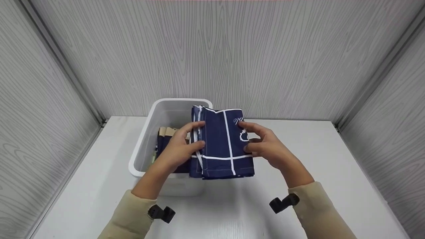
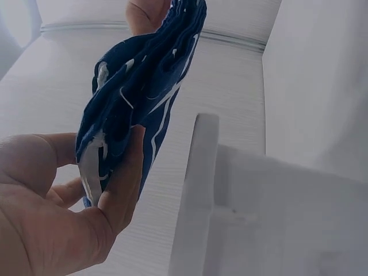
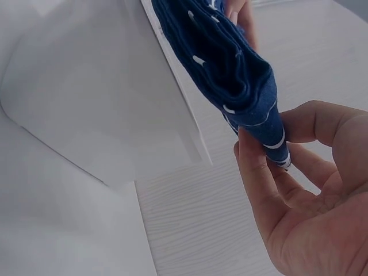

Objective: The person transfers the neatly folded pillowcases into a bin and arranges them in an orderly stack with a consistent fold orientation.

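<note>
A folded navy cloth (image 1: 215, 139) with white lines and a bit of white lettering is held up between both hands, overlapping the right rim of a white plastic bin in the head view. My left hand (image 1: 181, 146) pinches its left edge, thumb and fingers on opposite sides, as the left wrist view also shows. At the right edge my right hand (image 1: 267, 144) grips the same cloth (image 3: 230, 75). Stacked fold layers show at its end in the right wrist view. Inside the bin (image 1: 141, 146) lie more folded cloths (image 1: 162, 139), navy with beige, partly hidden by my left hand.
The bin stands on a white table (image 1: 298, 159), left of the middle and close to the back panel (image 1: 265, 59). Grey wood-patterned panels enclose the table at the back and on both sides. The bin's rim (image 2: 201, 161) rises beside the left hand.
</note>
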The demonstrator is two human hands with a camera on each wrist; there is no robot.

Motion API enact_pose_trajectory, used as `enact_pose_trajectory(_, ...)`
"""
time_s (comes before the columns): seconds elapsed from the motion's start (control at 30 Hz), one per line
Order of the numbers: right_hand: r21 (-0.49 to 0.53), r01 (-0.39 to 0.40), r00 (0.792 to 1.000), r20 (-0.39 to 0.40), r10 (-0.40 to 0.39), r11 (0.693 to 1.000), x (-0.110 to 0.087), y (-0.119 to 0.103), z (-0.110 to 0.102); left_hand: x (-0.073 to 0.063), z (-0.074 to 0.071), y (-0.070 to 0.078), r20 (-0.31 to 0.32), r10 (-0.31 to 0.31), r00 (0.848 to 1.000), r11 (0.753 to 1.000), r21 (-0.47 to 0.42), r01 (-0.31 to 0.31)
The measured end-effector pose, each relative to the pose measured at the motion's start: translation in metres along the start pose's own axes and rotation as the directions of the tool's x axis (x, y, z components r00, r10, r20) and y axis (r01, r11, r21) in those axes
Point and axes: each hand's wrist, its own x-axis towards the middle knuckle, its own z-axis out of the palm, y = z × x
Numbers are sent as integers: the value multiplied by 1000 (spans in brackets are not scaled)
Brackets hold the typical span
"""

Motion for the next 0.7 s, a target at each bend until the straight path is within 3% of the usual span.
enact_pose_trajectory(0.4,15,9,999,32,-10,1000,15,-6,17,-2,-24,0,-7,5,1000,999,44,-5)
enact_pose_trajectory(0.7,29,4,999,33,-5,1000,26,-9,29,1,-43,0,1,-54,999,998,32,54)
